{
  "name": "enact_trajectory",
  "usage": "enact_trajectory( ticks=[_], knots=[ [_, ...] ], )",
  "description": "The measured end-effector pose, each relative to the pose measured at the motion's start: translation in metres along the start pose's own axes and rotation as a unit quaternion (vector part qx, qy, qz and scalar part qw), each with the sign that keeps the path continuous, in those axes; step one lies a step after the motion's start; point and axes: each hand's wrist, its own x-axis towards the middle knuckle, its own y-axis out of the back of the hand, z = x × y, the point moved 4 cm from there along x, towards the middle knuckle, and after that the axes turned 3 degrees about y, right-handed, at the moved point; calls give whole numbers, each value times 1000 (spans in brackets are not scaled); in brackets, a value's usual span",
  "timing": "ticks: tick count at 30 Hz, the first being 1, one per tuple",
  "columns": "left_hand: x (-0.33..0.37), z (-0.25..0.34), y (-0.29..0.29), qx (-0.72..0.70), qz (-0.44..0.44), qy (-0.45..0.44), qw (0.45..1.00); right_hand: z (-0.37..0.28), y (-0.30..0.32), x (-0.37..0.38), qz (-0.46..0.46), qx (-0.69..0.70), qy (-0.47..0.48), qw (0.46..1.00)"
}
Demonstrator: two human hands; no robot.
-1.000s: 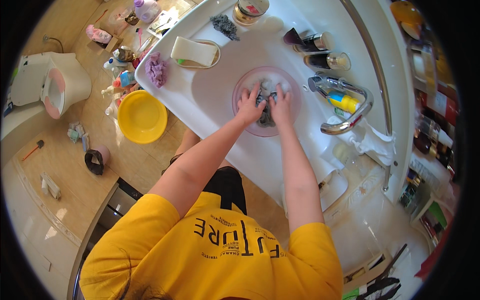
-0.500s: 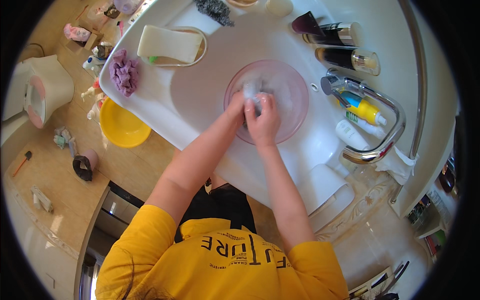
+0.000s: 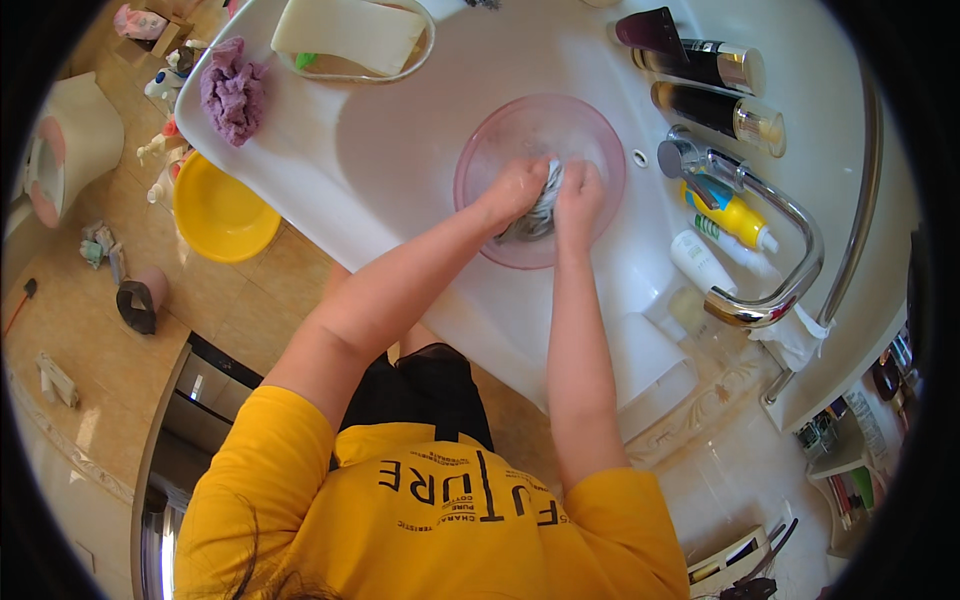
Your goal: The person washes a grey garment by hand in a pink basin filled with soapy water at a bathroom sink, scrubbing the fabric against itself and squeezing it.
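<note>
A round pink see-through basin (image 3: 463, 178) sits in the white sink (image 3: 400, 160), with cloudy, sudsy water in it. Over this water my two hands hold a wet, crumpled cloth (image 3: 541, 216) with white and dark grey-green parts. My left hand (image 3: 518, 190) is closed round the cloth's left side. Close beside it, my right hand (image 3: 579, 195) grips the upper right part with bent fingers. The cloth's lower end hangs down toward the basin's near side, and part of it is hidden by my hands.
A chrome faucet (image 3: 770, 308) curves along the right, beside a yellow bottle (image 3: 722, 207), a white tube (image 3: 702, 262) and dark bottles (image 3: 715, 112). On the left rim lie a purple cloth (image 3: 234, 95) and a soap dish (image 3: 428, 50) under a pale block. A yellow basin (image 3: 225, 215) stands on the floor.
My hands have moved slightly apart and to the right, and more of the cloth shows between them. Less foam is visible. The whole view has shifted a little.
</note>
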Motion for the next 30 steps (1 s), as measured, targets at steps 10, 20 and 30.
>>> enact_trajectory(
  ticks=[10,20,30],
  knots=[
    [5,-9,24,132,130,9,983,30,-32,-17,-87,-200,35,975],
    [9,-9,19,-214,30,100,971,-45,-20,-32,-26,40,58,997],
    [-10,13,12,139,1,-39,990,-36,-19,-10,43,8,70,997]
  ],
)
